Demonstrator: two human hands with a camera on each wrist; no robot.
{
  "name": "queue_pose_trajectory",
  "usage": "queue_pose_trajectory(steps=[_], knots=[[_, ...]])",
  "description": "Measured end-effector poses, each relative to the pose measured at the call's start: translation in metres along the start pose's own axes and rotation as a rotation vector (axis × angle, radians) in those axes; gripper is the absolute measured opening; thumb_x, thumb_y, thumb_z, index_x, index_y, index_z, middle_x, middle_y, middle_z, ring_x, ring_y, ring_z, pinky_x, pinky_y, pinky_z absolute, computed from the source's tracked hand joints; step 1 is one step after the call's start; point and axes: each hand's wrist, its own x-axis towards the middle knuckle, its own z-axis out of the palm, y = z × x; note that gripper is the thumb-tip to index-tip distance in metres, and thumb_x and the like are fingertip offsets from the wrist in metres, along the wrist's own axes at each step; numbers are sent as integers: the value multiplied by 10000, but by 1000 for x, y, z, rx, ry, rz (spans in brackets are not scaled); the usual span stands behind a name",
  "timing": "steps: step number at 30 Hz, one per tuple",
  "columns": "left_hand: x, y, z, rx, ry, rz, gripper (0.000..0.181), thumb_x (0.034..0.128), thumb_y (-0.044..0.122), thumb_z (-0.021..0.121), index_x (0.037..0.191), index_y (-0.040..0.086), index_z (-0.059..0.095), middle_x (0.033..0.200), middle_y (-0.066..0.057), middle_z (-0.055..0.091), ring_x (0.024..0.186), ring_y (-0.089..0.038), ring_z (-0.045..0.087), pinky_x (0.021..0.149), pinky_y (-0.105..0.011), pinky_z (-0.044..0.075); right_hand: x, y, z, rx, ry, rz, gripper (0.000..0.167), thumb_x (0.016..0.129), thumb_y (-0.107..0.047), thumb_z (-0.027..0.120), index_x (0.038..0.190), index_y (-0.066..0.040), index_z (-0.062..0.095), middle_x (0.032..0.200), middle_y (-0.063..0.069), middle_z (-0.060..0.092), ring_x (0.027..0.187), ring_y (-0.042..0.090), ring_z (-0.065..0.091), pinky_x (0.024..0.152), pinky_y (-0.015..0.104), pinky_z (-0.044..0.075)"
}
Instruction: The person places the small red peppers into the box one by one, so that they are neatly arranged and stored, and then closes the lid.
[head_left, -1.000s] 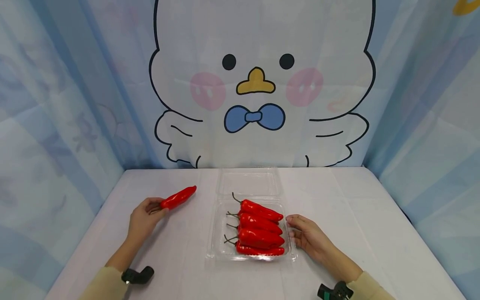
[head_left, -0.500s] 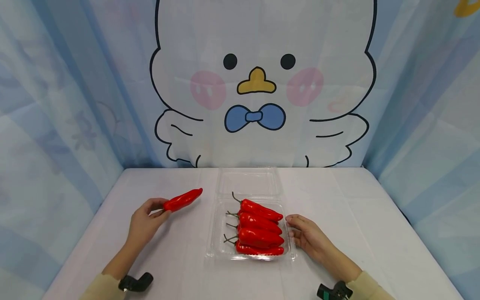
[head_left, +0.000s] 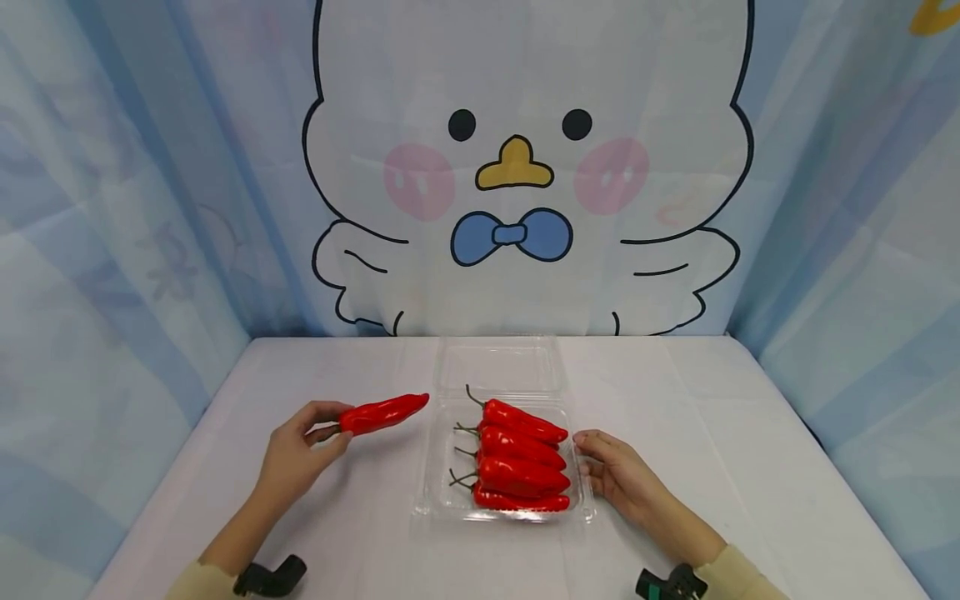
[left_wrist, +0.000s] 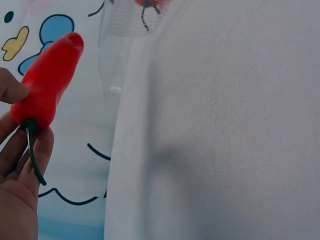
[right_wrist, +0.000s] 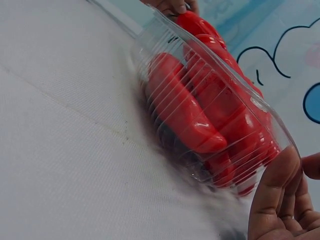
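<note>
My left hand (head_left: 294,457) pinches a red chili pepper (head_left: 384,414) at its stem end, thumb on one side and fingers on the other. The pepper is held above the table, tip pointing right; its green stem (left_wrist: 34,155) shows in the left wrist view. To its right sits a clear plastic clamshell container (head_left: 432,493), lid laid back, with several red chili peppers (head_left: 522,475) side by side, stems to the left. My right hand (head_left: 618,477) pinches the container's right rim between thumb and fingers, as the right wrist view shows.
The transparent lid (head_left: 498,368) lies flat toward the table's back edge. A white cloth (head_left: 750,433) covers the table. Behind hangs a curtain (head_left: 517,292) with a cartoon bird, and blue curtains (head_left: 127,275) flank both sides.
The left hand has moved right and slightly nearer with its chili pepper, whose tip has swung lower and closer to the container. Right hand and container stay put.
</note>
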Motion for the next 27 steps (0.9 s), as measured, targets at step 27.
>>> queue_pose_trajectory(steps=[27], knots=[[-9, 18, 9, -132, -299, 312, 364, 843, 68, 838, 1168, 151, 695, 1144, -7, 754, 1015, -93, 706, 853, -285, 613, 0, 0, 0, 10, 4, 11, 92, 1073, -239, 538, 1088, -164, 591, 950, -71, 604, 737, 55, 559, 693, 151, 550]])
